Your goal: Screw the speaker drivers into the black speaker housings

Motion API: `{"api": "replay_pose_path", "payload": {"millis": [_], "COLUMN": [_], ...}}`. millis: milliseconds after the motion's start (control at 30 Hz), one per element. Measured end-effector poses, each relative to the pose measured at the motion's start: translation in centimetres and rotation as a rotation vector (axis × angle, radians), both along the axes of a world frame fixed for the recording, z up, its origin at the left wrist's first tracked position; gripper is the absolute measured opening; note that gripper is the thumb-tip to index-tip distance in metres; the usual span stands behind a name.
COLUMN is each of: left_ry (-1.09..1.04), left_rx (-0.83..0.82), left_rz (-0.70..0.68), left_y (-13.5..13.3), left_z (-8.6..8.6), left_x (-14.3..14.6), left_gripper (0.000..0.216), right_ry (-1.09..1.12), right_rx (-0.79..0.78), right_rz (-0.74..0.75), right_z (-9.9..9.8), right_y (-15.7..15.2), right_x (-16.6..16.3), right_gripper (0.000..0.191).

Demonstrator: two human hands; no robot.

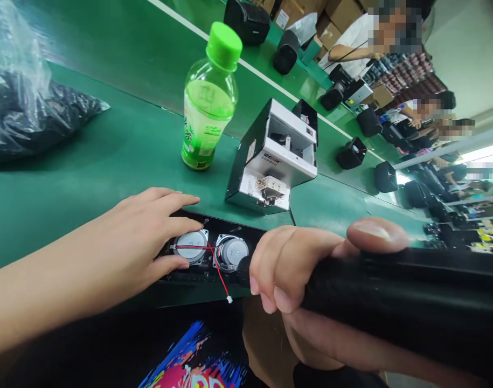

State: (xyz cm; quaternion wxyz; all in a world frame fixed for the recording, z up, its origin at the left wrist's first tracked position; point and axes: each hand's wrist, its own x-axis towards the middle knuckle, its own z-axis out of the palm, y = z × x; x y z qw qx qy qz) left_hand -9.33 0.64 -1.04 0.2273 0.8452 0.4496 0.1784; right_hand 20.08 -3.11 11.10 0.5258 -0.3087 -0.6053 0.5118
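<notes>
The left hand [149, 229] is lying open, fingers spread, pressing on the black speaker panel [208, 253] at the near edge of the green surface [88, 161]. The right hand [306, 269] is curling shut around a thick black tool [411, 302], just right of the panel. A green bottle [209, 99] and a small metal machine [272, 156] are standing behind the panel.

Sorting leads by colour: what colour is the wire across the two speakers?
Red wire, ending in a white plug; head view.

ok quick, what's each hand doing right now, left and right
Left hand: open, fingers spread flat on the black speaker panel, gripping nothing.
Right hand: closed around a black tool handle.
</notes>
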Motion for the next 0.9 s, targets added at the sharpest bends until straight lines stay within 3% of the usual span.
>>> {"api": "replay_pose_path", "payload": {"millis": [267,467,733,900], "left_ry": [-0.030,-0.031,-0.022,0.008], "left_rx": [-0.040,-0.045,-0.034,-0.017], "left_rz": [0.020,0.026,0.033,0.030], "left_y": [-0.2,-0.1,-0.4,-0.3], "left_z": [0.5,0.7,0.6,1.0], "left_x": [0.5,0.7,1.0,1.2], "left_gripper": [0.035,0.034,0.032,0.031], "right_ry": [-0.017,-0.033,-0.056,-0.091], "right_rx": [-0.072,-0.014,0.010,0.008], "right_rz": [0.037,0.014,-0.046,-0.008], "right_z": [-1.5,-2.2,-2.1,-2.4], "right_y": [-0.3,-0.1,0.0,-0.7], "right_x": [0.1,-0.5,-1.5,-1.1], "right_gripper": [0.037,0.030,0.032,0.031]}}
